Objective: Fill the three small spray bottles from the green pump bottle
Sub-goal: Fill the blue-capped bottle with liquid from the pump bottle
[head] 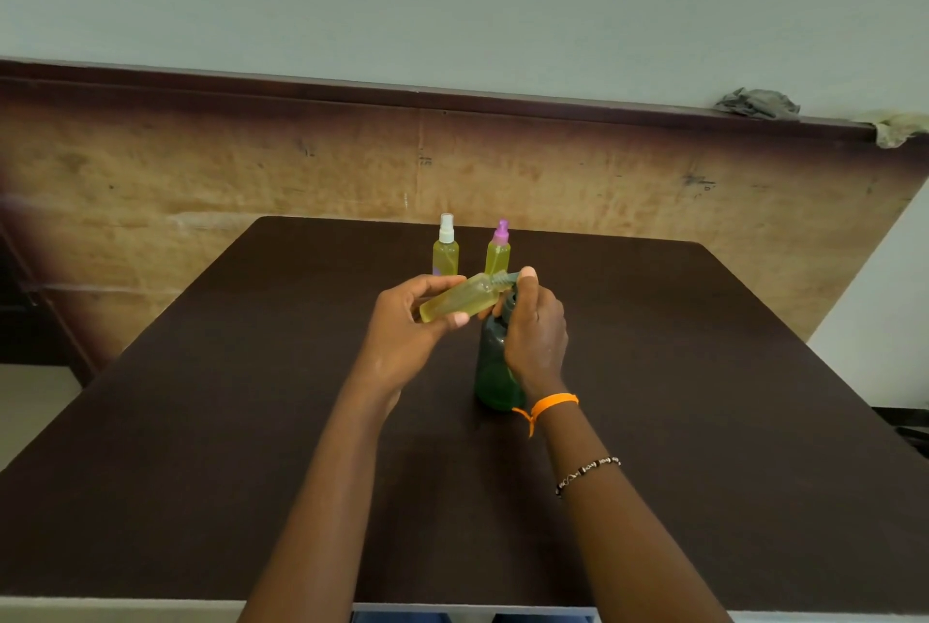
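Two capped spray bottles [446,248] standing, third bottle [460,302] gripped in both hands [407,336].

Yellow bottles [446,258], one capped white [446,228], one purple [501,232]; dark green bottle [492,371]; brown table [251,396]; orange wristband [553,404]

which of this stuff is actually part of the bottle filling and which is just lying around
Part of the job:
- tilted spray bottle, gripped by the left hand
- green pump bottle, under the right hand
- white-capped spray bottle, upright at the back
- purple-capped spray bottle, upright beside it

Just lying about:
- grey crumpled cloth on the ledge
- pale crumpled cloth at the ledge's right end
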Demonstrator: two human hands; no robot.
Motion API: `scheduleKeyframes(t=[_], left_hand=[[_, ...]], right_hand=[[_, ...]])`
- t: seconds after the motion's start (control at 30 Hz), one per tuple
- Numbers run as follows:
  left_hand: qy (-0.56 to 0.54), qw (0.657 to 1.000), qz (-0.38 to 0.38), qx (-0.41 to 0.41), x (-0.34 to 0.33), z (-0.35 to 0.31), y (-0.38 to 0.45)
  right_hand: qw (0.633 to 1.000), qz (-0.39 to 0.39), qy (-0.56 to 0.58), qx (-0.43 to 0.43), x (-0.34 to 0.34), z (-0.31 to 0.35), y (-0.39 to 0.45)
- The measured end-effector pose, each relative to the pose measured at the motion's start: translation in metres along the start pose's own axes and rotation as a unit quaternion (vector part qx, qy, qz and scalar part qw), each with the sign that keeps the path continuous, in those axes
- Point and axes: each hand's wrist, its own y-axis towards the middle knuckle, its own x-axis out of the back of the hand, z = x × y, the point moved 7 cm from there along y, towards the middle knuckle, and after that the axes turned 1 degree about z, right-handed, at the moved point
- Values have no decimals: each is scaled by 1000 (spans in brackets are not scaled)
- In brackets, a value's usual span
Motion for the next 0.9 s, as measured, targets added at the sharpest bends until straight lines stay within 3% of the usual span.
scheduleKeyframes(t=[0.6,0.9], left_hand=[[5,1000,30,-4,-3,5,-1],[8,1000,-3,-23,-2,8,-5]], right_hand=[[1000,3,0,-14,2,3,-3],[1000,-2,1,-25,2,2,-3]])
